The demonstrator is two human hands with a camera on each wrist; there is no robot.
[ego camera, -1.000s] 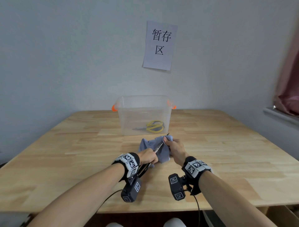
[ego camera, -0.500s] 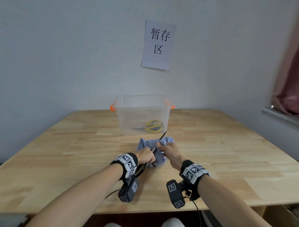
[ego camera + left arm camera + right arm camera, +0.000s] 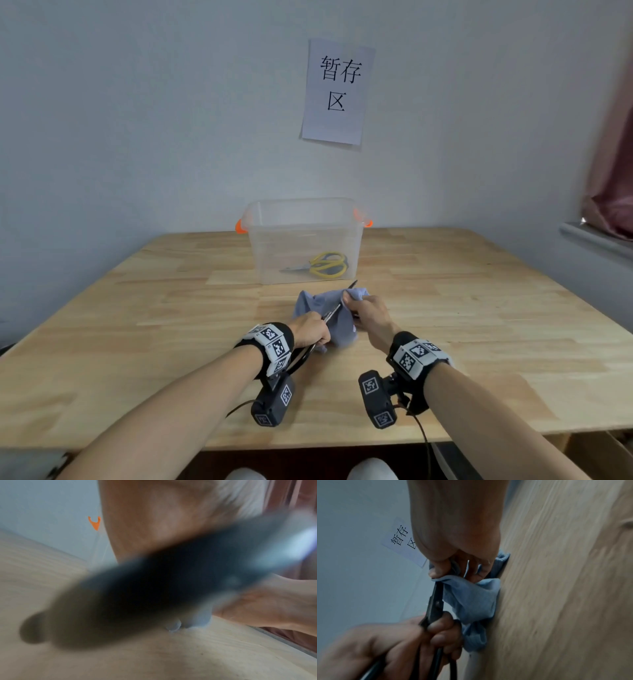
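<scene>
Cloth [image 3: 313, 303] slid tipward along scissors [image 3: 333, 311], just past grip of left hand [image 3: 310, 334].

In the lower centre of the frame our left hand [image 3: 311, 331] grips the dark slim metal scissors [image 3: 334, 311], and our right hand [image 3: 369, 314] pinches the crumpled blue-grey cloth [image 3: 315, 303] against their blades.

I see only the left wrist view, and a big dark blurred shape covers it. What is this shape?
Observer: It is the black metal scissors; the left hand grips their handles.
Operator: What does the right hand do?
Observer: It pinches the blue-grey cloth against the blades.
Operator: To what belongs the orange clip?
Observer: To the clear plastic box, which holds yellow-handled scissors.
</scene>
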